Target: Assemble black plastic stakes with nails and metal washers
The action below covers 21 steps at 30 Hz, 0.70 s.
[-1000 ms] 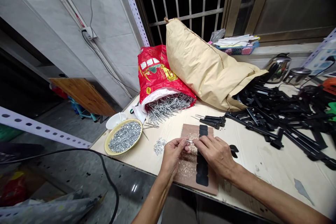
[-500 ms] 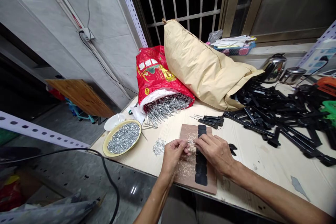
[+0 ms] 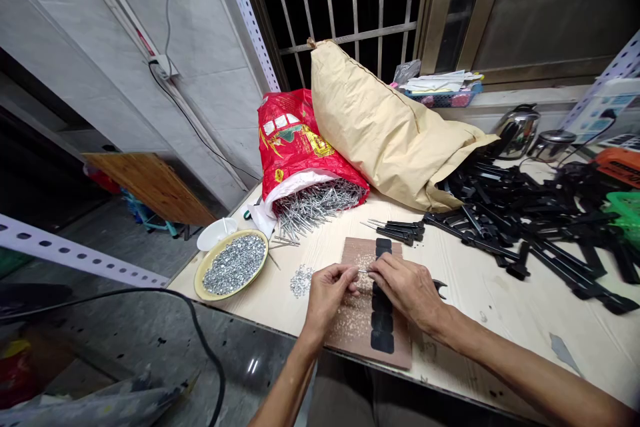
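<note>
Right over the brown board [image 3: 351, 248] at the counter's [image 3: 500, 353] front edge, there's a thin metal pin [image 3: 364, 271], held up between two bare hands. Left hand [image 3: 327, 293] pinches one end between thumb and forefinger, right hand [image 3: 407, 287] has its fingertips closed on the other, so the pin runs roughly sideways across the gap. The black strip [image 3: 383, 320] on the board passes partly under the right hand. Just left of the left hand is a little pile of shiny bits [image 3: 301, 280], with a yellow bowl [image 3: 215, 295] full of similar stuff further left.

As for branding: the red bag [image 3: 300, 140] behind has yellow print and a picture, but I can't make out any words. Orange thing [image 3: 620, 165] far right has dark lettering, too blurry to read. The tan sack [image 3: 390, 127] looks plain on this side.
</note>
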Tool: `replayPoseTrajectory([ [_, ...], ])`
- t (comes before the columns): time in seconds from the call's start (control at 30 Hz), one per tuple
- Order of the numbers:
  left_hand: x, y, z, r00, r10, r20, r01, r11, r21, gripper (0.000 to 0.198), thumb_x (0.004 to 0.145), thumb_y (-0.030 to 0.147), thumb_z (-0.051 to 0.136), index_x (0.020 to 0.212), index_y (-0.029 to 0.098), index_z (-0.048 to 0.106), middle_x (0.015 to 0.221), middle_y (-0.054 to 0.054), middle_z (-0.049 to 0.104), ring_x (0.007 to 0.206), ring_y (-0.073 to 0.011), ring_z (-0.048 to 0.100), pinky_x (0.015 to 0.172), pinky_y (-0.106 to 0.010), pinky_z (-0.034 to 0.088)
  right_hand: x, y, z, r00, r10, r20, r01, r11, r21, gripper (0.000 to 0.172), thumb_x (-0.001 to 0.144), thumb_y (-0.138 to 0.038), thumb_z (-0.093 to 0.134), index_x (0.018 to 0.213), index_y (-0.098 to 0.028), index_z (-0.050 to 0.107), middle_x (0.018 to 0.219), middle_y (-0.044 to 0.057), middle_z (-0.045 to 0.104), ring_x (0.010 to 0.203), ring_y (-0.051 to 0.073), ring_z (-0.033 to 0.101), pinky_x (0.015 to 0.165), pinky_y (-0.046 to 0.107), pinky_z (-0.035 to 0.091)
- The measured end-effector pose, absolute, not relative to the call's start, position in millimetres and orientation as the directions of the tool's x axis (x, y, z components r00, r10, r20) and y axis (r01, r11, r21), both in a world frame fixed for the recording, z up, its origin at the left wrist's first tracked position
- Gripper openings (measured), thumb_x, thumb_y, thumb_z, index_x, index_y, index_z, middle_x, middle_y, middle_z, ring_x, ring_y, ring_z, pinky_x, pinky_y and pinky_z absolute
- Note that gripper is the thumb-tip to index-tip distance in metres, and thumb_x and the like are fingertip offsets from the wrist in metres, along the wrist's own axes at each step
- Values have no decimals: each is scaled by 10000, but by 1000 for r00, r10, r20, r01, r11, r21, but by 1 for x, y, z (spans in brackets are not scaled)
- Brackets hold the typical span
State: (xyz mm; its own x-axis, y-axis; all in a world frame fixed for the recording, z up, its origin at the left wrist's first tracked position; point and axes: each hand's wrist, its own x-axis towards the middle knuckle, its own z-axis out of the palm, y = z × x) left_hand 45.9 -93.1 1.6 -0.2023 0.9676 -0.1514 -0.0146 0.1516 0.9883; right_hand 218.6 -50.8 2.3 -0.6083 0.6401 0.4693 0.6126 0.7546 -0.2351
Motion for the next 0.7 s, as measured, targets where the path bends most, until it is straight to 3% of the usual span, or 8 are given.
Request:
replayPoseTrajectory([
  [0.17, 45, -94, 2, -178, 973, -146, -43, 140, 989, 249, 722, 368, 675, 747, 120, 661, 555, 20, 584, 502, -110, 554, 542, -211, 430, 217, -52, -1, -637, 587, 499, 618, 776, -124, 201, 945, -245, 405, 843, -204, 574, 740, 8, 561, 705, 142, 508, 630, 264, 310],
  [0.7, 44, -94, -3, -137, 977, -162, -70, 154, 986, 256, 727, 366, 672, 726, 110, 656, 588, -1, 608, 518, -114, 561, 552, -220, 452, 216, -50, -5, -645, 647, 406, 585, 760, -283, 259, 961, -330, 352, 893, -200, 565, 806, 15, 555, 683, 128, 534, 576, 240, 346],
])
